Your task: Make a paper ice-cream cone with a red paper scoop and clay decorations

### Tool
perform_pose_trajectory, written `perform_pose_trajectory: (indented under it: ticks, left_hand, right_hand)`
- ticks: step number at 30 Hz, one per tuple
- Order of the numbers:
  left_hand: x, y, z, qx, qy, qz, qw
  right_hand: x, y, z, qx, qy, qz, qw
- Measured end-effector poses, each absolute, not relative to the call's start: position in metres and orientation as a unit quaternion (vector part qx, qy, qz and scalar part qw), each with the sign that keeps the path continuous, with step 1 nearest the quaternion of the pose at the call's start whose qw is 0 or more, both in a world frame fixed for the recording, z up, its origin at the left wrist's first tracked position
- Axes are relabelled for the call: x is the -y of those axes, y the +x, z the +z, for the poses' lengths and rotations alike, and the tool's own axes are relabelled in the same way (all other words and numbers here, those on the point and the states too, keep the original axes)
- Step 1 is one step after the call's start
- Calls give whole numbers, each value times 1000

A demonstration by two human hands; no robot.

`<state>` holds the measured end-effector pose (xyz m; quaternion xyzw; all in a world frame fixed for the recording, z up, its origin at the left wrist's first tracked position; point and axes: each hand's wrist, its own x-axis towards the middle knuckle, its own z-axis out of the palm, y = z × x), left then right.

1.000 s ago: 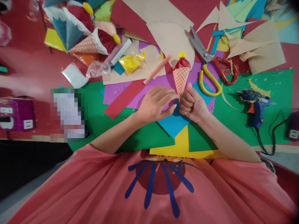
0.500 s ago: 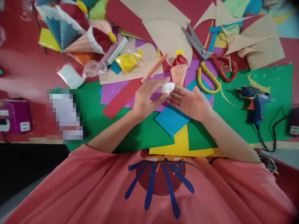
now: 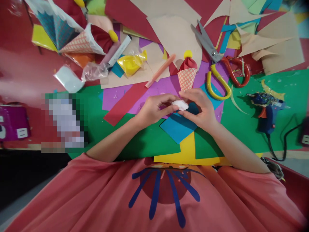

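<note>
A small white lump of what looks like modelling clay (image 3: pixel 180 105) is between my two hands. My left hand (image 3: pixel 154 110) pinches it between thumb and fingertips from the left. From the right, my right hand (image 3: pixel 201 109) curves its fingers round the lump, with the thumb at its lower edge. Just beyond my fingertips lies a small paper ice cream cone (image 3: pixel 187 78) with a red top and a yellow ball. A blue foam sheet (image 3: pixel 177 127) lies below my hands.
Open scissors (image 3: pixel 214 58) lie at the upper right, and a glue gun (image 3: pixel 267 111) with a cord farther right. At left are bagged yellow clay (image 3: pixel 132 62), a white packet (image 3: pixel 69 79), a marker (image 3: pixel 120 51) and larger cones (image 3: pixel 84 42). Coloured sheets and offcuts cover the table.
The lump has come slightly nearer to me. My right hand has turned from a flat, palm-up pose to fingers curled round the lump, while my left hand keeps its pinch.
</note>
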<state>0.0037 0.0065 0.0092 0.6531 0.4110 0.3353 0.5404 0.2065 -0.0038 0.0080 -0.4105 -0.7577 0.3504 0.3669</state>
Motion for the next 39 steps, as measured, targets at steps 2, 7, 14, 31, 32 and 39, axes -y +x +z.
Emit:
perform_pose_trajectory:
  ticks: [2,7,14,31,32,39]
  left_hand:
    - [-6,4,10,-427,650,325,538]
    - [-6,4,11,-433,642,331,539]
    - [2,7,5,-412,676,385,475]
    - [-2,10,0,-435,571,407,566]
    - [-3,10,1,-433,557,406,581]
    - [-8,8,2,-421,618,402,529]
  right_hand:
    - [4,207,8,770,-405,340,358]
    - [5,205,9,768,-401,341,364]
    - [4,204,8,748,-422,329,393]
    - [5,204,-1,663,-413,421,462]
    - [5,204,-2,676,-414,412,449]
    - [7,205,5,735,-432,354,386]
